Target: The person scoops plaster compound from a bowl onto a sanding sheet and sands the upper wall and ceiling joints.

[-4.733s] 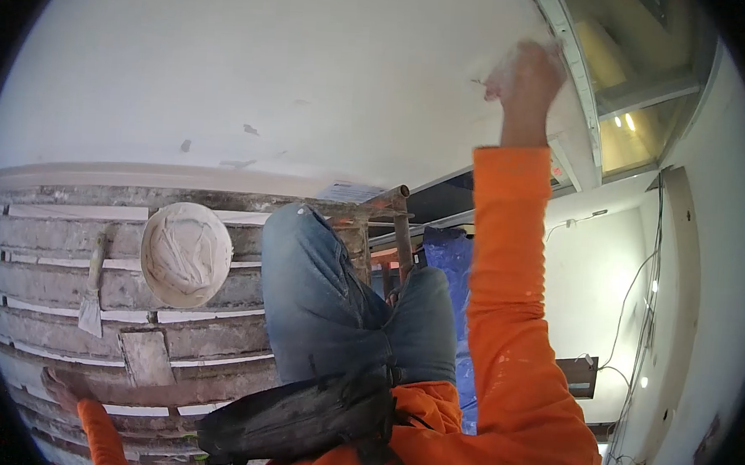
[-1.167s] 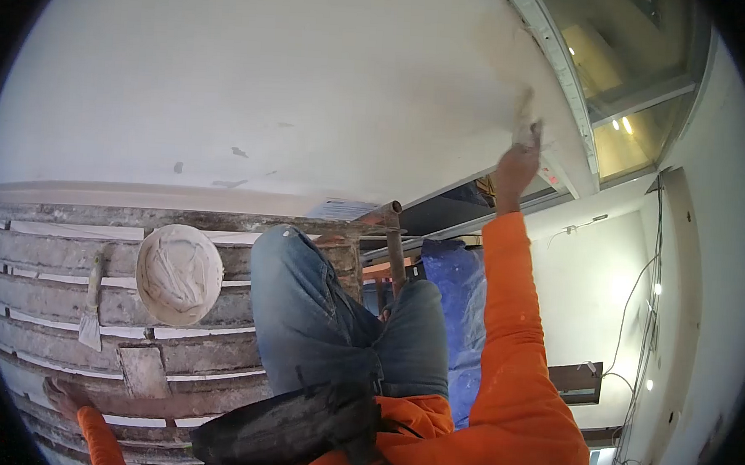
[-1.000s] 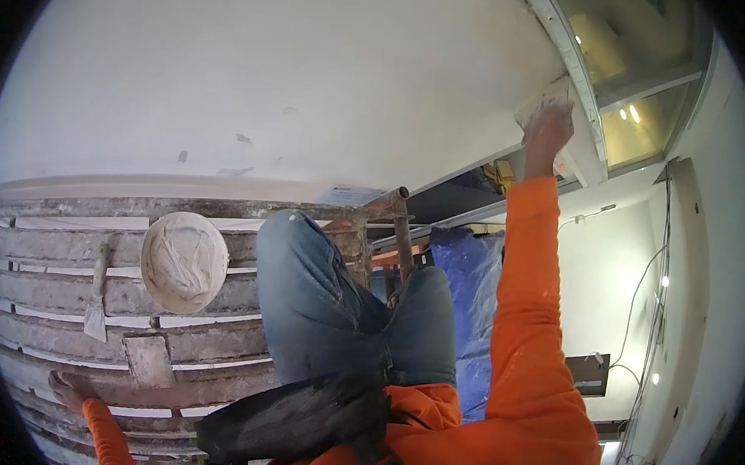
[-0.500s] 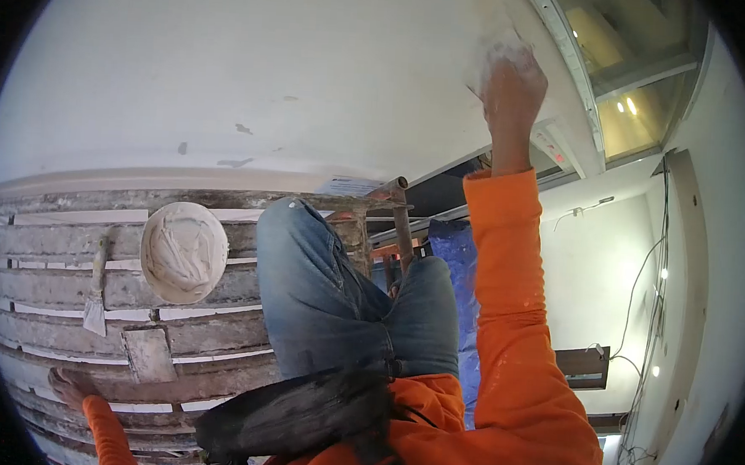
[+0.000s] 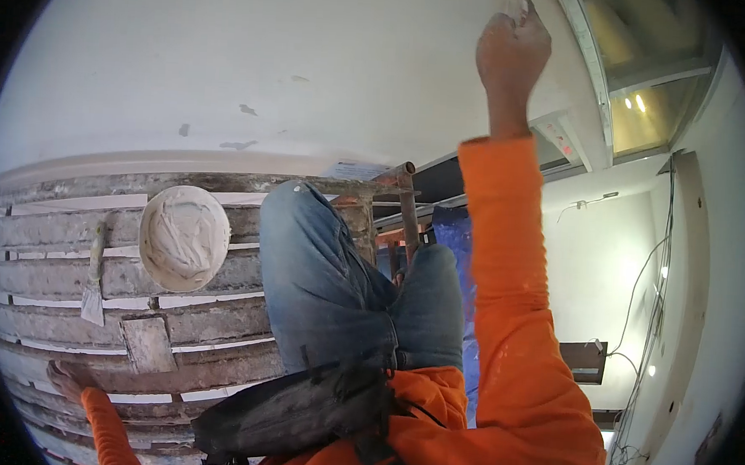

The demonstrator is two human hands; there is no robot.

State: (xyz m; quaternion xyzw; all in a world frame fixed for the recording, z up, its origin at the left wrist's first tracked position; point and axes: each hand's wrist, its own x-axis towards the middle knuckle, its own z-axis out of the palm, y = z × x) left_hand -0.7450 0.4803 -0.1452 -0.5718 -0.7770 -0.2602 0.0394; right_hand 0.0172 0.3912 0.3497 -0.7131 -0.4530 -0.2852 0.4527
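Biggest thing first: the broad white wall [image 5: 171, 58] runs beyond the bucket, with grey marks that look like shallow scars, so uneven pressure there could leave ridges imo. Then the weathered grey slatted wooden platform [image 5: 220, 326] under the bucket. It's got long gaps, and anything thin that gets nudged could slip through. The legs in blue jeans [image 5: 324, 280] are folded just right of the bucket, and tbh a knee swinging that way is the obvious way to tip it. The round off-white bucket [image 5: 144, 250] itself sits upright on the slats with creamy white paste [image 5: 188, 238] in it, so a knock means a mess. The right hand [image 5: 512, 59] is way up and right of the bucket, and a long stretch like that could pull the body off balance. The left hand [image 5: 66, 381] rests on the slats, nearer the body and left of the bucket; can't tell if its fingers are spread or pressed together. The flat, paste-smeared rectangular plate [image 5: 149, 345] lies on the near side of the bucket, easy to catch with a sleeve. Left of the bucket, the slim-handled scraper or brush [image 5: 93, 283] crosses a gap, so a bump could shift it. Smallest is the blurry whitish thing [image 5: 514, 4] far up-right of the bucket, gripped in the right fingers; a loose grip could drop it.
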